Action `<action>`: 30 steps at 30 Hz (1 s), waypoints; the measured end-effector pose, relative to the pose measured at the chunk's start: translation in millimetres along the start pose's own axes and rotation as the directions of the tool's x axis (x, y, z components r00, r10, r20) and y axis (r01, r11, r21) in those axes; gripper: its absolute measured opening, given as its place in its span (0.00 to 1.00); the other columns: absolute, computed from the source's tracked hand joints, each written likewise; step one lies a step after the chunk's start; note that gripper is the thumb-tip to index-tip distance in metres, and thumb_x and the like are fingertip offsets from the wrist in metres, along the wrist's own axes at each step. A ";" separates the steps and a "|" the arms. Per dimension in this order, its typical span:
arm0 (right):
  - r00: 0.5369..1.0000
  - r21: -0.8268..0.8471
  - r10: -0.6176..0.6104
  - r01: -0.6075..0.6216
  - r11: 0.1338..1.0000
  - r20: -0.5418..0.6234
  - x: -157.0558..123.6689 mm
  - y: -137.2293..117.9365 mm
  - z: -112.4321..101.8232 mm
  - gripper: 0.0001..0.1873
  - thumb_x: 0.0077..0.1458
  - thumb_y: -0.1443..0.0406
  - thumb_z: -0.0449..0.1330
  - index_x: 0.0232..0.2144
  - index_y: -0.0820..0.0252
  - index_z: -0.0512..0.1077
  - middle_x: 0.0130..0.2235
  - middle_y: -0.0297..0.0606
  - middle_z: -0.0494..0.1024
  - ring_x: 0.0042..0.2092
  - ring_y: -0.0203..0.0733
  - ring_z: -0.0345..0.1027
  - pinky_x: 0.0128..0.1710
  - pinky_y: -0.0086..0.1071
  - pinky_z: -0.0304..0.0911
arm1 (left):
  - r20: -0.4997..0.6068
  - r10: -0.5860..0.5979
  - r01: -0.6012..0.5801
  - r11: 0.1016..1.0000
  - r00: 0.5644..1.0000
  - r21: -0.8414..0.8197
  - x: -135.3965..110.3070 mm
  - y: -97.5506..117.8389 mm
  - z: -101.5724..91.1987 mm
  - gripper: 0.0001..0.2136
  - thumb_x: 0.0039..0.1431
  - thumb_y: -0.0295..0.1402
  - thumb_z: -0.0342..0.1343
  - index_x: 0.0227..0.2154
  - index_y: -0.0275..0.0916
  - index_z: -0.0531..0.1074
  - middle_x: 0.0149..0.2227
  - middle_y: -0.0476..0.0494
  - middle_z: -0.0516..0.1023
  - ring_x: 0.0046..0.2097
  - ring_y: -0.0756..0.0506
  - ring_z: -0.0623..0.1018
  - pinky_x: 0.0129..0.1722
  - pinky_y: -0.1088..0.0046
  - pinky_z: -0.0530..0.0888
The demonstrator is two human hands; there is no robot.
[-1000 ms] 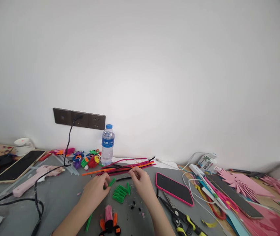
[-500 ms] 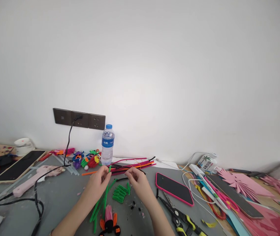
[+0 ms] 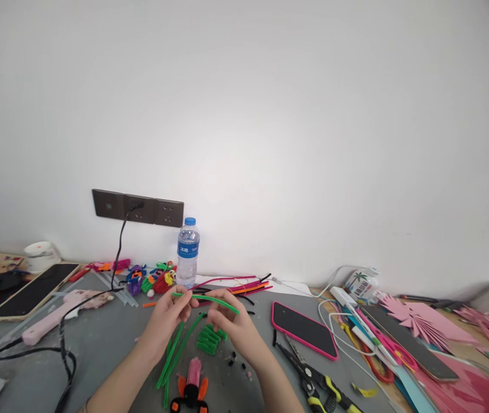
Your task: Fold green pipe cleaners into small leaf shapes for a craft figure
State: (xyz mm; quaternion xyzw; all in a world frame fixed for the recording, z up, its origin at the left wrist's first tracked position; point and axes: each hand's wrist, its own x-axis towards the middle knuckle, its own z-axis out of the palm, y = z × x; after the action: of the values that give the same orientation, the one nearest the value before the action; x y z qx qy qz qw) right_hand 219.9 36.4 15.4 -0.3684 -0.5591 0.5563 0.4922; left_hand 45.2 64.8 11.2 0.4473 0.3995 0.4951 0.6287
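Note:
A green pipe cleaner [image 3: 210,299] stretches sideways between my two hands, slightly bowed. My left hand [image 3: 173,310] pinches its left end between thumb and fingers. At the other end, my right hand [image 3: 229,318] has its fingers curled round the stem. Below them on the grey mat lie several loose green pipe cleaners [image 3: 176,355] and a cluster of folded green pieces [image 3: 208,339]. Nearest me is a small figure [image 3: 191,390] with a pink top, black round parts and orange pieces.
A water bottle [image 3: 188,258] stands by the wall. Coloured pipe cleaners [image 3: 253,286] lie behind my hands. To the right are a pink-edged phone [image 3: 304,330] and yellow-black scissors [image 3: 308,376]; to the left, a pink glue gun [image 3: 50,321] with its black cable.
One green pipe cleaner, upright in my left hand before, now lies sideways across both hands. My right hand has moved left and closed round it.

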 end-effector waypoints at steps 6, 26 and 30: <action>0.985 0.173 -0.113 0.134 0.976 -0.127 3.7 2.9 -11.3 0.13 0.56 0.57 0.60 0.37 0.60 0.75 0.27 0.35 0.73 0.29 0.36 0.64 0.34 0.31 0.60 | 0.104 -0.008 -0.006 0.991 0.995 0.137 -3.0 0.6 5.7 0.16 0.51 0.48 0.61 0.24 0.39 0.68 0.24 0.50 0.74 0.24 0.51 0.64 0.26 0.77 0.63; 0.778 0.214 -0.072 0.259 0.942 -0.624 10.3 8.3 -31.1 0.16 0.47 0.53 0.64 0.33 0.58 0.73 0.23 0.32 0.71 0.23 0.35 0.60 0.23 0.30 0.55 | 0.458 0.090 -0.448 0.443 0.884 0.777 -6.3 -27.4 0.7 0.16 0.60 0.23 0.44 0.34 0.45 0.76 0.39 0.44 0.76 0.42 0.40 0.73 0.39 0.66 0.68; 0.772 0.304 -0.005 0.256 0.918 -0.635 11.5 11.1 -31.2 0.19 0.41 0.56 0.69 0.36 0.58 0.74 0.38 0.42 0.80 0.33 0.41 0.71 0.29 0.31 0.62 | 0.414 0.039 -0.389 0.429 0.909 0.815 -5.7 -25.2 2.3 0.11 0.56 0.23 0.49 0.33 0.44 0.75 0.38 0.44 0.75 0.44 0.39 0.73 0.41 0.65 0.68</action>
State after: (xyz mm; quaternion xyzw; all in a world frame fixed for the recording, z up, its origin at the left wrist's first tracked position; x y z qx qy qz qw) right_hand 245.6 56.8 2.9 -0.3899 -0.2735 0.4627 0.7477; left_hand 52.9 56.1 -11.9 0.8316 0.4234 0.2088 0.2924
